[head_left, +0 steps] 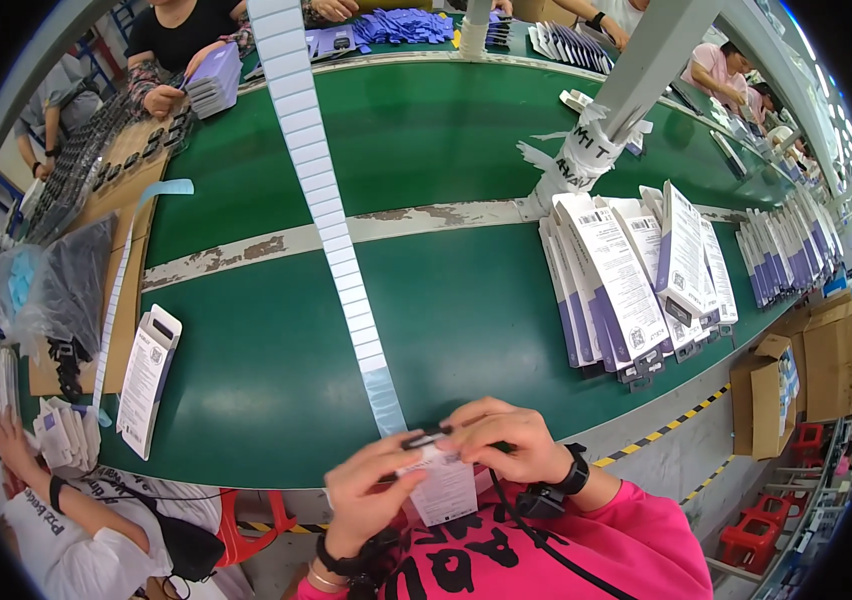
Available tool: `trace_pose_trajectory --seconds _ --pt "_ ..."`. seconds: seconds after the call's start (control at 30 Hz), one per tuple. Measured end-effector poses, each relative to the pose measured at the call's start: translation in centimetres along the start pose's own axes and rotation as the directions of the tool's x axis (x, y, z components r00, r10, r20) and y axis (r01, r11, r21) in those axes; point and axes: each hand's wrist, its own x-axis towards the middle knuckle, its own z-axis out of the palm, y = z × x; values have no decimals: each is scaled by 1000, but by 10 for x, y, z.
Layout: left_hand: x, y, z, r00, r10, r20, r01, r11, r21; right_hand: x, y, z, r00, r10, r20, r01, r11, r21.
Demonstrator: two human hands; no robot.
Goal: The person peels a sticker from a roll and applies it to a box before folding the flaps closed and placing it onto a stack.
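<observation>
Close to my body, both hands grip a white printed packaging box point(449, 497). My left hand point(371, 487) is closed on its left upper edge. My right hand point(498, 436) pinches the box's top right, where a dark part shows between the fingers. What that dark part is, I cannot make out. A long strip of pale blue-white labels point(324, 200) runs down from above, and its lower end lies just beyond my left hand's fingertips. A white and purple box point(151, 380) with a hang tab stands alone at the left of the green work surface.
Several white and purple boxes point(606, 290) are stacked at right on the green table point(246, 370), beside a grey post point(636, 70). Another row of boxes point(791, 245) stands farther right. A second label strip point(124, 270) hangs at left. Co-workers handle boxes across the table and at left.
</observation>
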Motion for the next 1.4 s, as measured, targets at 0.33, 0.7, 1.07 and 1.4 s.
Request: trace_pose_trajectory --seconds 0.33,0.7,1.07,1.4 --pt "127 -43 -114 880 -64 -471 218 935 280 50 11 4 974 177 -141 -204 957 -204" --pt "104 -26 -33 979 6 205 -150 703 696 96 54 33 989 22 147 75 781 -620" --pt "97 -14 -65 953 8 303 -193 786 587 65 24 35 975 -193 112 221 763 -608" --pt "111 -13 -229 846 -183 -501 533 242 811 62 -28 3 998 24 51 8 845 -534"
